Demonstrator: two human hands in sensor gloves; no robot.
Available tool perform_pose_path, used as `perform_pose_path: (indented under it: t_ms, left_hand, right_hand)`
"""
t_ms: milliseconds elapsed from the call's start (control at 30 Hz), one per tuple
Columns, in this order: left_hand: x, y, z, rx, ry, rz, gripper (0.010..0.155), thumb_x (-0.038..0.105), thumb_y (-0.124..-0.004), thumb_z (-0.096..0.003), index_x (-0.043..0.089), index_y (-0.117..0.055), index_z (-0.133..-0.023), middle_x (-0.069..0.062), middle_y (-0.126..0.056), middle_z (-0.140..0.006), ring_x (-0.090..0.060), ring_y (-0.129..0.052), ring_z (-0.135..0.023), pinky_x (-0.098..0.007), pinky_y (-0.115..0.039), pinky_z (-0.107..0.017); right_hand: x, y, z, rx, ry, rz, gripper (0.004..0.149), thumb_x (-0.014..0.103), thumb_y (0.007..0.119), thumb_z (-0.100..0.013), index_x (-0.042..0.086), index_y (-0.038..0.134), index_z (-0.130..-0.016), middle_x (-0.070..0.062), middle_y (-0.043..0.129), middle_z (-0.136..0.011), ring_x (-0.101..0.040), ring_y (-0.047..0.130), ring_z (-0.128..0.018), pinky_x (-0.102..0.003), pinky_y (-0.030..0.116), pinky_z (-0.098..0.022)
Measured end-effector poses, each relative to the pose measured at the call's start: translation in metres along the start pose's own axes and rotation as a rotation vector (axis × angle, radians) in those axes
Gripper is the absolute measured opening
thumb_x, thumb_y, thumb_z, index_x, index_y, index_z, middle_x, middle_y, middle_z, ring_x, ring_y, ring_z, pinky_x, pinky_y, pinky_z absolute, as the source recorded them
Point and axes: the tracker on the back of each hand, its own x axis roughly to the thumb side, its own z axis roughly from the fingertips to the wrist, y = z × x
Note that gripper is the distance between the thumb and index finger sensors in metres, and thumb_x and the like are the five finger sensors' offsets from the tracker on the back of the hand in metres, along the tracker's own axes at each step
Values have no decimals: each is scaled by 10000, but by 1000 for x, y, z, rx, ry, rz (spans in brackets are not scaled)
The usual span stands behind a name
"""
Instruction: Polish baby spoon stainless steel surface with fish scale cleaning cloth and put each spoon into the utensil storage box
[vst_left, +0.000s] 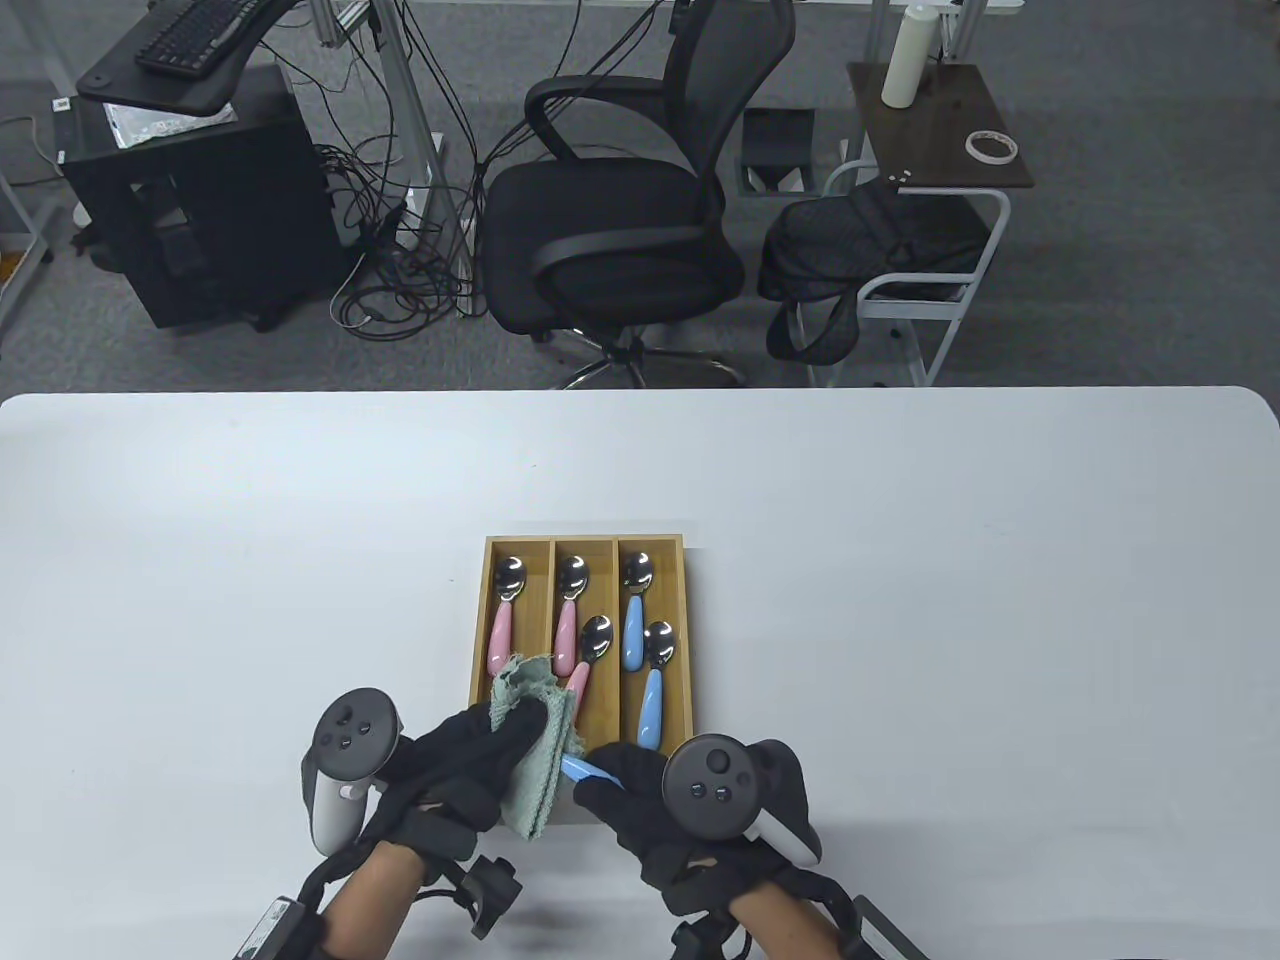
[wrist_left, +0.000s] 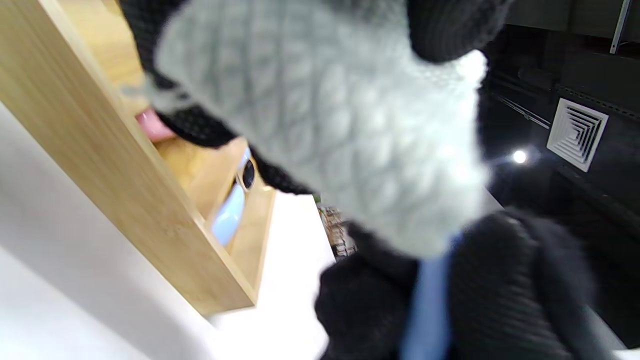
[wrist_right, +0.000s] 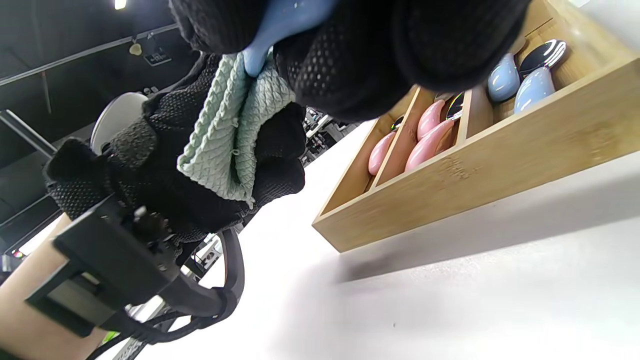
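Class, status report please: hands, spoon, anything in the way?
Left hand grips cloth round spoon bowl. Right hand holds blue spoon. Five spoons in box. Nothing blocking.

Beyond the white table (vst_left: 900, 560) lies grey carpet (vst_left: 1130, 300), with a black mesh office chair (vst_left: 620, 190) at the middle. To its left stands a black cabinet (vst_left: 200, 210) beneath a keyboard (vst_left: 195, 32), with tangled cables (vst_left: 400, 260) beside it. To the right, a small side table (vst_left: 940, 125) carries a white cylinder (vst_left: 908, 55) and a tape roll (vst_left: 992, 146).

Five baby spoons (vst_left: 633, 608) lie in the bamboo storage box (vst_left: 479, 640); a blue-handled spoon (vst_left: 585, 769) sits wrapped in green cloth (vst_left: 535, 765).
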Motion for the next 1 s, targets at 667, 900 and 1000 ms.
perform_pose_path:
  t_ms: [667,900,1000]
  left_hand:
    - [5,-4,4,83,-2,-244,594,593,-803,-482,118,-843,-837,0,-1008,-646,-85,-1112,-461,-343,-956,-414]
    - [2,-5,2,49,-9,-193,572,517,-601,-609,58,-816,-874,-38,-1003,-688,-116,-1119,-512,-357,-956,-442]
    - [-7,-6,-2,-39,45,45,559,468,-609,-620,36,-760,-940,-103,-962,-788,-192,-1102,-611,-399,-943,-490]
  right_hand:
    - [-4,5,3,-7,9,91,469,453,573,-646,128,620,-981,-63,801,-797,-167,933,-494,-319,869,-389]
    - [-9,6,0,5,29,50,477,455,553,-649,120,617,-983,-62,803,-789,-159,933,-483,-313,869,-381]
    - [-9,5,1,-2,29,57,485,455,538,-650,112,619,-982,-59,808,-778,-150,934,-470,-305,870,-371]
